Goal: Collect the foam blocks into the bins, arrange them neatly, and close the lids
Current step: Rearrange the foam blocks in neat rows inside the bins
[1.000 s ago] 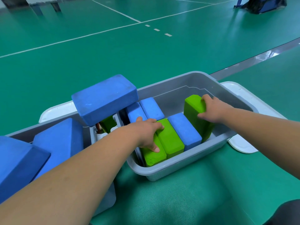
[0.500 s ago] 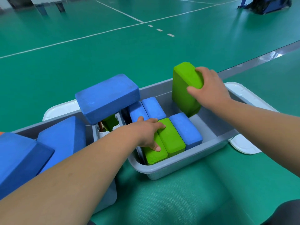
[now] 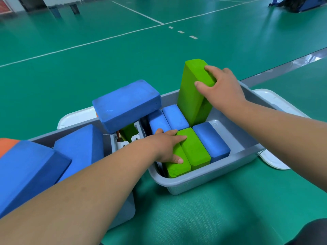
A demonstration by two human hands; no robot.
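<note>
You hold one green foam block [image 3: 192, 96] on end in your right hand [image 3: 224, 89], its lower end inside the grey bin [image 3: 203, 180], where two green blocks [image 3: 194, 149], your left hand [image 3: 166, 145] resting on them, and three blue blocks [image 3: 210, 142] lie flat side by side.

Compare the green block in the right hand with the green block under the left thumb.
Pose: the upright green block stands on end, slightly tilted, rising above the gray bin; the flat green block lies low inside it.
Hold: the right hand grips the upright green block's top end; the left hand rests on the flat green block.
Both are bright green foam bricks.
</note>
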